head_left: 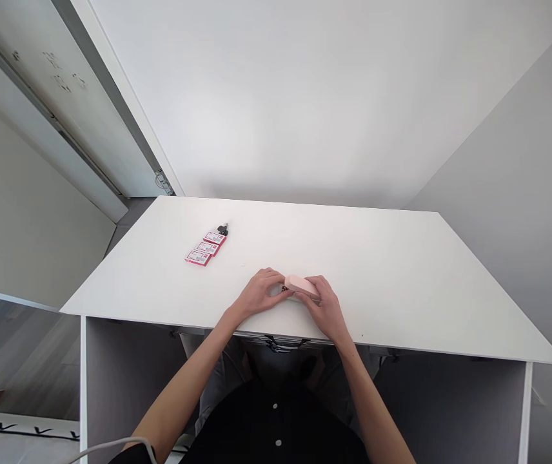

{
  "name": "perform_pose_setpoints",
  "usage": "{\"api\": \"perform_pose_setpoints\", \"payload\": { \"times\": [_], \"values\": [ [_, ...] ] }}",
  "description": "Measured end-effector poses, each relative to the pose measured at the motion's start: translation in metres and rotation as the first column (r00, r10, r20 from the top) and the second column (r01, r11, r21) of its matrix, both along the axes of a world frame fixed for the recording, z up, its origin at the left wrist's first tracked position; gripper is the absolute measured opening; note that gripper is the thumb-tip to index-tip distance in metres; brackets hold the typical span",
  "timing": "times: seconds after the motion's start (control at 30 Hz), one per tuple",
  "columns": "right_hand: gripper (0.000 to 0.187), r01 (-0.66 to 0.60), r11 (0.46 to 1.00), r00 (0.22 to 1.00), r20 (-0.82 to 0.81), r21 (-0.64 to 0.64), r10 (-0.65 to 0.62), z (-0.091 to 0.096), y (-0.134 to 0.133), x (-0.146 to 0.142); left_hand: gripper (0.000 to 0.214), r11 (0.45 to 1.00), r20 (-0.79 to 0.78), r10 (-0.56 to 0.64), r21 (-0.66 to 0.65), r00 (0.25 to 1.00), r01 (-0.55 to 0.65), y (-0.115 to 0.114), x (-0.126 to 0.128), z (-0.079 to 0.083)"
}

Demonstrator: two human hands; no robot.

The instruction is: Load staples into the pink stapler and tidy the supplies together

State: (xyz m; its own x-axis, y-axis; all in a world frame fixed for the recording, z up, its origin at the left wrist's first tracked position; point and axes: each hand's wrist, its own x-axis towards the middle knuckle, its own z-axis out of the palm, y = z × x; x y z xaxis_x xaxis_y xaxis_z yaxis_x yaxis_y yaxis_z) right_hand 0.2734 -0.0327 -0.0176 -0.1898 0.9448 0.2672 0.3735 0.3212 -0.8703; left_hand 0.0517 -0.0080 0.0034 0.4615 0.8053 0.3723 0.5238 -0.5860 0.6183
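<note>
- We had both hands together over the desk, near the middle of its front edge.
- Our right hand had its grip closed on a pink block, fingers over the far side and thumb at the near side.
- The pink block was long and round-ended, and lay slantwise between our two hands, its left end toward our left hand. We could not tell whether its underside touched the desk.
- Our left hand was at that left end, its grip narrow, with thumb and forefinger close together. A small dark bit showed between them; we could not tell whether they pinched it or only touched it.
- On the left part of the desk, beyond our left hand and well apart from it, we saw three red-and-white packs lying flat in a slanting, stepped row.
- A small black piece lay at the far end of that row; it was too small for us to name.
- Behind the desk stood a white wall.
- We wore a black shirt with pale buttons, and a light cable crossed our left arm low down.
</note>
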Motion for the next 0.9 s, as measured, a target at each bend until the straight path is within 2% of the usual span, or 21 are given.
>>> {"api": "perform_pose_setpoints", "payload": {
  "times": [0.27, 0.4, 0.6, 0.7, 0.9],
  "values": [
    [0.024, -0.025, 1.0, 0.998, -0.062, -0.016, 0.024, 0.01, -0.003, -0.001, 0.019, 0.999, -0.015, -0.001, 0.036, 1.0, 0.002, -0.002, -0.001, 0.004],
    [0.022, -0.038, 0.999, 0.988, -0.149, -0.02, 0.035, 0.012, -0.004, -0.001, 0.018, 0.997, -0.021, -0.007, 0.072, 1.0, 0.008, -0.005, 0.002, 0.003],
    [0.024, -0.013, 0.995, 0.97, -0.242, -0.104, -0.013, 0.011, -0.007, 0.004, 0.018, 0.993, 0.029, 0.035, 0.107, 0.999, -0.038, -0.011, 0.015, -0.001],
    [0.028, -0.006, 0.995, 0.968, -0.249, -0.102, -0.02, 0.008, -0.008, 0.004, 0.018, 0.994, -0.007, 0.004, 0.105, 1.0, -0.003, -0.01, 0.02, -0.002],
    [0.03, -0.07, 0.992, 0.958, -0.286, -0.107, 0.037, 0.005, -0.008, 0.002, 0.022, 0.995, -0.066, -0.052, 0.077, 0.996, 0.057, -0.008, 0.022, -0.002]
  ]
}}
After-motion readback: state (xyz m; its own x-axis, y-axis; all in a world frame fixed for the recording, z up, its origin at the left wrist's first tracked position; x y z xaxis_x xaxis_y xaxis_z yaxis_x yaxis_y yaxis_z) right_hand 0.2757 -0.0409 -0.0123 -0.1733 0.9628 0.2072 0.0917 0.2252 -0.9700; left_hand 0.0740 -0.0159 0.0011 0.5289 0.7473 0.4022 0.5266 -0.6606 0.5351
